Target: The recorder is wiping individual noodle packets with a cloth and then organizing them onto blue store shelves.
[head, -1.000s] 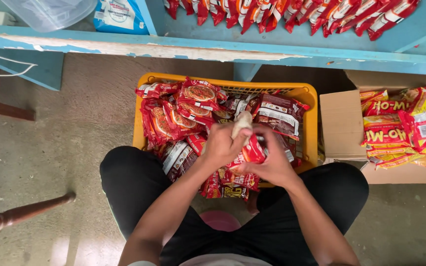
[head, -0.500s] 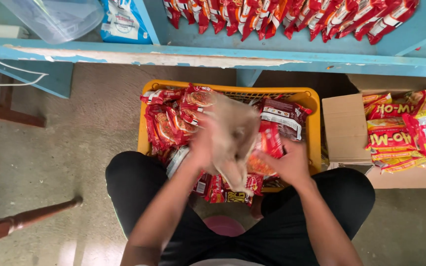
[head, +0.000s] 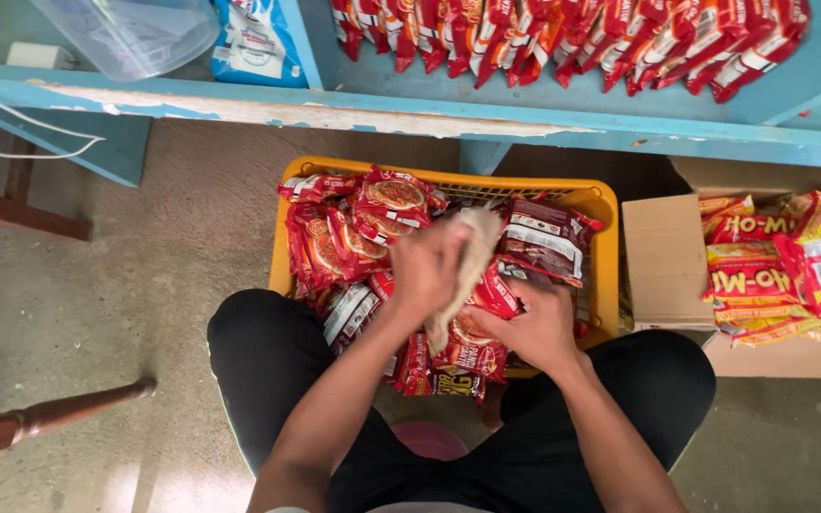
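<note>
Lowered since before, both hands grip: left (head: pixel 427 269) seemingly a pale cloth (head: pixel 467 261), right (head: pixel 531 330) a red packet (head: pixel 472 342).

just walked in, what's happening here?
A person sits on the floor over a yellow crate heaped with red snack packets. The left hand holds a pale cloth against a red packet that the right hand grips over the crate. More red packets hang in a row on the blue shelf above, and a cardboard box of yellow and red packets sits at the right.
</note>
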